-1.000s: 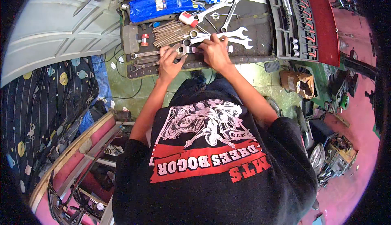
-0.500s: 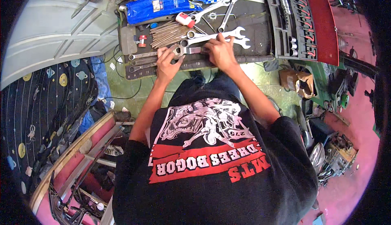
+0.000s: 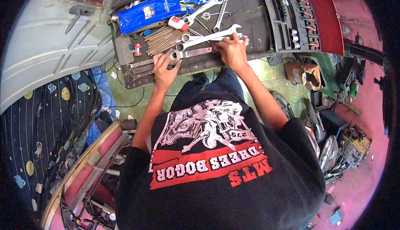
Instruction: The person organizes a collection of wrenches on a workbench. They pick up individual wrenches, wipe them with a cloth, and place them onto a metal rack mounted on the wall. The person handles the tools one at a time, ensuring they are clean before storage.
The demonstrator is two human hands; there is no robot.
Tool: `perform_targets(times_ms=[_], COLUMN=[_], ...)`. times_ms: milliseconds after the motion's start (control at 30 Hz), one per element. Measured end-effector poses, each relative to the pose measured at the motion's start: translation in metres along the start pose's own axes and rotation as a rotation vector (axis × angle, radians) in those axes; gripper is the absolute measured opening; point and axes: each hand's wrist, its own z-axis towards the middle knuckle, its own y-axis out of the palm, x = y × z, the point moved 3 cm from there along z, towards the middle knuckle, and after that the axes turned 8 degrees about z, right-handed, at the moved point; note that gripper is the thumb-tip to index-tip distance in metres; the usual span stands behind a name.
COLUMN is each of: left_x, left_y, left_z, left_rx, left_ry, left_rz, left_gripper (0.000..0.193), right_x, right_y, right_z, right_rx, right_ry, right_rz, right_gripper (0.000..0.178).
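Observation:
A worn grey open-end wrench (image 3: 199,52) lies level between my hands, over the front of the dark tool mat. The fingers of my left hand (image 3: 165,71) are closed round its jaw end. My right hand (image 3: 233,55) has curled fingers at the wrench's other end, which they partly hide. Just beyond it lie shiny combination wrenches (image 3: 210,37), their open ends beside my right fingertips. Several smaller wrenches (image 3: 141,66) rest left of my left hand, in a row on the mat. A bundle of thin brown rods (image 3: 160,41) sits behind that hand.
Farther back are a blue plastic package (image 3: 156,12), a white bottle with red cap (image 3: 178,23) and more large wrenches (image 3: 222,13). An open red toolbox (image 3: 327,17) with sockets borders the right side. A grey panelled door (image 3: 50,34) stands at left; a cardboard box (image 3: 303,75) is lower right.
My hands have moved apart along the wrench, so more of its handle shows. The right hand has shifted right. The whole view has turned slightly.

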Motion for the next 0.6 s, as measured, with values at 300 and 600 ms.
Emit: perform_targets(times_ms=[300,600], left_x=[0.003,0.001], left_y=[0.002,0.003], left_z=[-0.001,-0.002], left_rx=[0.045,0.019], left_ry=[-0.001,0.014], left_rz=[0.003,0.016], left_gripper=[0.027,0.026], right_x=[0.010,0.015], right_y=[-0.002,0.003], right_z=[-0.015,-0.023], right_rx=[0.075,0.079], right_ry=[0.203,0.235], right_rz=[0.072,0.032], right_gripper=[0.017,0.020])
